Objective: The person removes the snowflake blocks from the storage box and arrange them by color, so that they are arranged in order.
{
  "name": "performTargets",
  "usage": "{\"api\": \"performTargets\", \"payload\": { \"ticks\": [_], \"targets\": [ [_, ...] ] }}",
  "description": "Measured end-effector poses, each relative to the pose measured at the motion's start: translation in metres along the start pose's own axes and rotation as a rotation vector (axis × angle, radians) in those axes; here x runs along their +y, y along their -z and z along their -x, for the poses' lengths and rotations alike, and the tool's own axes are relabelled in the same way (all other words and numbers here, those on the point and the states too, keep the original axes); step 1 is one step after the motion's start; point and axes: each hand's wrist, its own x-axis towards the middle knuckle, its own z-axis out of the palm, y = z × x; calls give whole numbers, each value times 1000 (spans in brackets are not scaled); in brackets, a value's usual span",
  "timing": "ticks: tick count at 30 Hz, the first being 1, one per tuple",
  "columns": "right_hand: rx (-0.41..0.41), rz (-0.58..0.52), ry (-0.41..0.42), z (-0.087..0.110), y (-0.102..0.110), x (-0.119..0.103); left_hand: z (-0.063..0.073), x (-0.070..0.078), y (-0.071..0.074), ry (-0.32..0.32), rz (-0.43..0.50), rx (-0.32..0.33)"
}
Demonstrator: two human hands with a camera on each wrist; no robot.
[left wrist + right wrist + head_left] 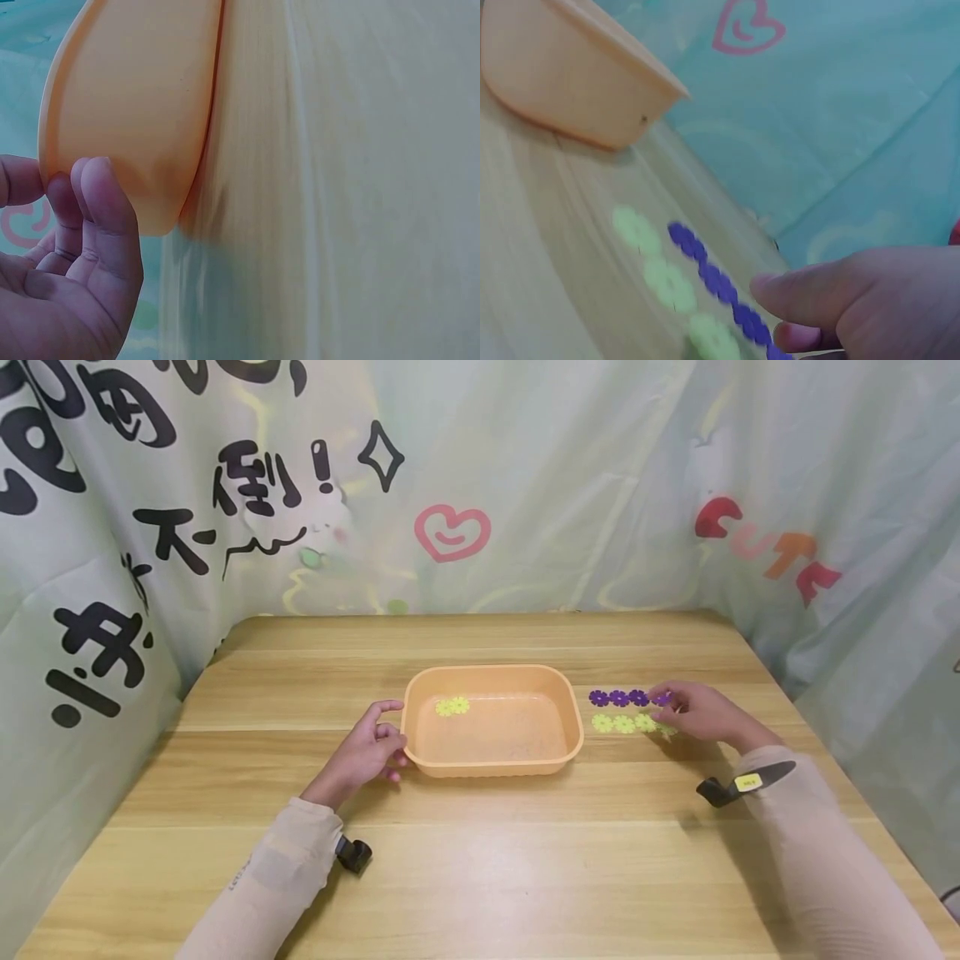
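Note:
An orange plastic basin [491, 770] stands mid-table with two yellow flower-shaped pieces [452, 706] inside, near its left end. My left hand [367, 746] rests its fingertips at the outside of the basin's left rim, index and thumb spread apart. Right of the basin lie a row of purple flower-shaped pieces [618, 697] and, nearer me, a row of yellow flower-shaped pieces [624, 724]. Over the right end of both rows hovers my right hand [697, 710], thumb and index apart. A purple piece shows between those fingers in the head view. The right wrist view cuts off the fingertips' lower part.
The wooden table [465, 868] ends at a pale printed curtain [562, 485] at the back and sides. Dark wrist cameras are strapped over both sleeves [277, 868].

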Motion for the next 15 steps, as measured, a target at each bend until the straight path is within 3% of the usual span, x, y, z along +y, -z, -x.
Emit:
{"api": "performTargets", "payload": {
  "ticks": [8,15],
  "targets": [
    [-13,-70,46,-22,-4,-32,0,1,-1,-1,-2,7],
    [-65,-134,174,-43,-11,-55,1,1,-1,5,6,7]
  ]
}}
